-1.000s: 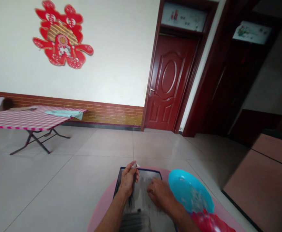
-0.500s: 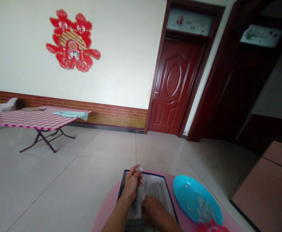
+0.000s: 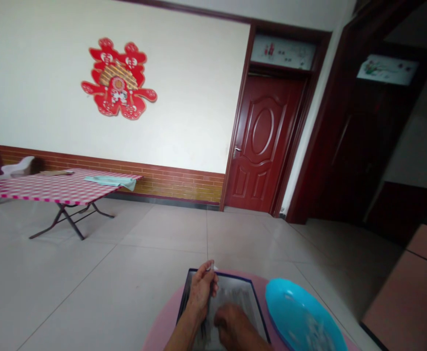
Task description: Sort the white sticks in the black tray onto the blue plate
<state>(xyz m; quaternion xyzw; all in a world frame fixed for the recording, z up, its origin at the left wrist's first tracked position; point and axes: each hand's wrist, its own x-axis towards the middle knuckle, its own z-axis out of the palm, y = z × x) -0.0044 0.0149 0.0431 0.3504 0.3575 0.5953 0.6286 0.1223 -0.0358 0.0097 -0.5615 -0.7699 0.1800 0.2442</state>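
Observation:
My left hand (image 3: 203,285) is closed around a thin upright stick-like piece (image 3: 212,266) with a pale tip; its exact kind is not clear. Just to the right, my right hand (image 3: 231,321) is low over the box, blurred, with its fingers curled in. Anything in those fingers is hidden. Both hands are over a shallow box (image 3: 253,297) with a dark blue rim, which holds several long, thin greyish pieces. A bright blue plate (image 3: 290,304) lies right of the box, with small whitish, clear-looking pieces (image 3: 317,334) in it.
Box and plate rest on a round pink table (image 3: 162,324). A folding table with a red checked cover (image 3: 52,187) stands at the left, bearing a pale green cloth (image 3: 112,182). Behind is a dark red door (image 3: 262,141). A pinkish cabinet (image 3: 411,287) stands at the right.
The view has tilted up, so the table and hands sit lower in the picture. My left hand keeps its grip; my right hand stays curled beside it, more blurred.

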